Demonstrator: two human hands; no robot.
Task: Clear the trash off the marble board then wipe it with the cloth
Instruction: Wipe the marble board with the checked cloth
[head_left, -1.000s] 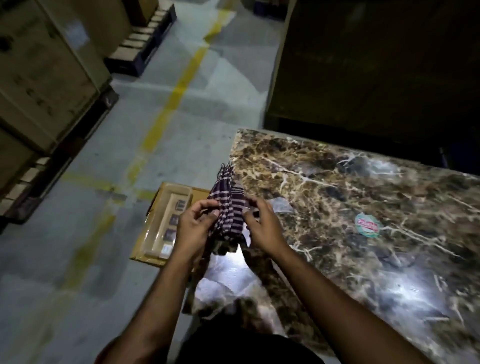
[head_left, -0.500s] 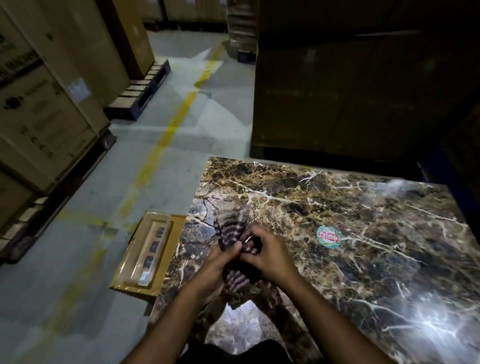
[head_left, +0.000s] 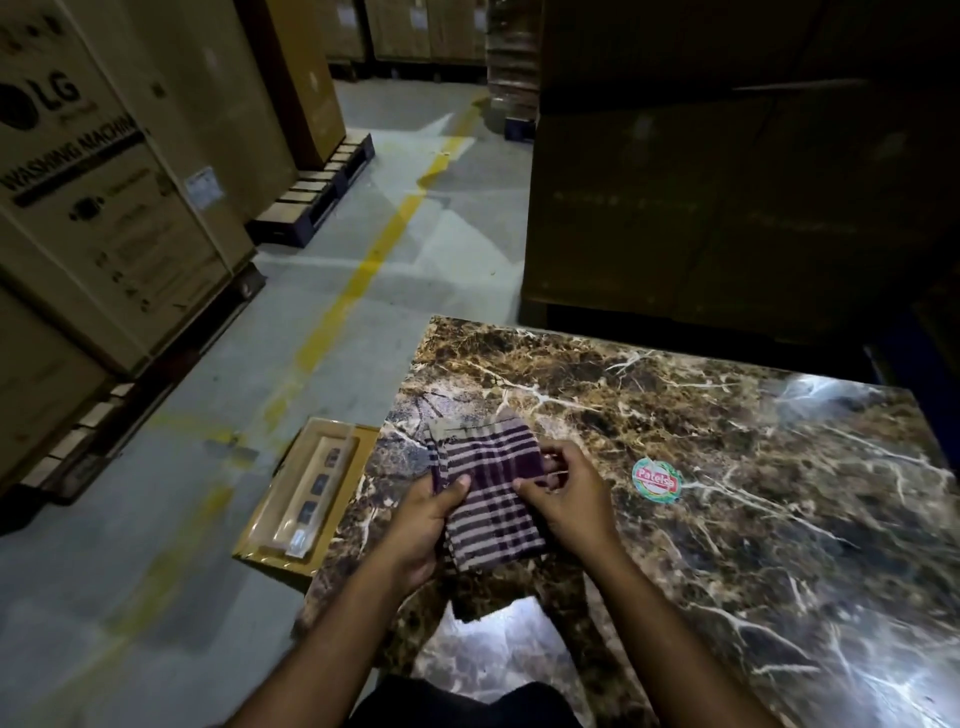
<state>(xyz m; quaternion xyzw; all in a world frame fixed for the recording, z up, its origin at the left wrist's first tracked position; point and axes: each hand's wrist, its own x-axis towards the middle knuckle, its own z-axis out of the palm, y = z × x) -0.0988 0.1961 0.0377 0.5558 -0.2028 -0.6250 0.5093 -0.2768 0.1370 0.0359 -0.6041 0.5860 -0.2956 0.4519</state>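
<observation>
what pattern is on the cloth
Dark purple and pale stripes crossing into checks on the cloth, seen in the head view.

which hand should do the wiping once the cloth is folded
Probably the right hand. Both hands hold the cloth at the board's left edge, and nearly all the marble lies to the right, nearer that hand than the left hand.

Glossy veined marble board; soft woven striped cloth.

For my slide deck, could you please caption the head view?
Both hands, left and right, hold a folded purple-and-white checked cloth over the brown veined marble board.
</observation>
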